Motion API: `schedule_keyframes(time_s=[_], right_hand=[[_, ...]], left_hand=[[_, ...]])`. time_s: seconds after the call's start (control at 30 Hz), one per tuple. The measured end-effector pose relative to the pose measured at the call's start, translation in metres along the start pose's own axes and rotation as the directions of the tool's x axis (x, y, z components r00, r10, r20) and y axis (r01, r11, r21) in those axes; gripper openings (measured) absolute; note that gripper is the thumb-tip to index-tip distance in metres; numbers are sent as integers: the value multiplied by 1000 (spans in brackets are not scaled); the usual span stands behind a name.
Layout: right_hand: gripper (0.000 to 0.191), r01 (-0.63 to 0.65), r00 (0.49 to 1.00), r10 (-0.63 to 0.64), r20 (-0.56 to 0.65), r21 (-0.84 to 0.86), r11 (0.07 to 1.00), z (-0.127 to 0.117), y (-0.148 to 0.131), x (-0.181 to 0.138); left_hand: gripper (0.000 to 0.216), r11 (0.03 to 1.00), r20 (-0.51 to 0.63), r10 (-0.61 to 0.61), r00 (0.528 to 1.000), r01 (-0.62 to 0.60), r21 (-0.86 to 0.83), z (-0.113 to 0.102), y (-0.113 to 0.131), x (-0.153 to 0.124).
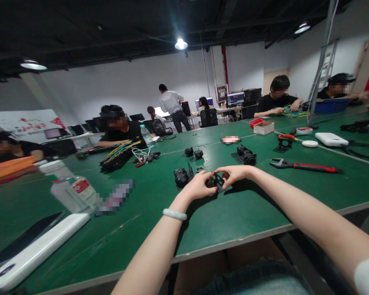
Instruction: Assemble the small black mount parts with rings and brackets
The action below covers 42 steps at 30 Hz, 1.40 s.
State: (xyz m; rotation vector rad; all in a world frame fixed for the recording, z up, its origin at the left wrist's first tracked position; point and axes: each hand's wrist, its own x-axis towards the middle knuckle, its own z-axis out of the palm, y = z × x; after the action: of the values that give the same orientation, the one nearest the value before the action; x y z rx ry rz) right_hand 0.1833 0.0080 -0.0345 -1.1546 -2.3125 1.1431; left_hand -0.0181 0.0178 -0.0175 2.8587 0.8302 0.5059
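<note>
Both hands meet over the green table around a small black part (219,183) with a frame-like, angled shape. My left hand (200,185), with a pale bangle at the wrist, closes thumb and fingers on its left side. From the other side, my right hand (233,175) pinches its upright edge. Fingers cover much of the part, so its exact kind cannot be made out. Just left of my left hand sits a black motor-like assembly (182,177). A small ring-shaped piece (199,168) lies behind the fingers.
Other black assemblies (244,155) and smaller black pieces (198,154) stand farther back. An adjustable wrench (307,166) with red-black handles lies right. At left are a clear jug (75,192) and a long white device (39,250). Several people work around the table.
</note>
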Motion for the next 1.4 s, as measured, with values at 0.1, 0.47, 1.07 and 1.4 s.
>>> schedule_keyframes(time_s=[0.1,0.47,1.07,1.4], right_hand=[[73,-21,1000,21,12,-2,1000,0,1,1],[60,-64,991,33,-133,-233,970,7,-8,1],[53,-46,994,27,-108,-177,983,9,-11,0],[54,-66,993,50,-104,-161,985,9,-14,-1]], left_hand=[[30,1000,6,2,1000,-2,23,2,-2,0],[39,994,47,-32,998,37,-102,1,2,2],[34,993,56,-37,998,43,-111,-5,13,1],[33,997,47,-10,999,14,-72,-2,9,0]])
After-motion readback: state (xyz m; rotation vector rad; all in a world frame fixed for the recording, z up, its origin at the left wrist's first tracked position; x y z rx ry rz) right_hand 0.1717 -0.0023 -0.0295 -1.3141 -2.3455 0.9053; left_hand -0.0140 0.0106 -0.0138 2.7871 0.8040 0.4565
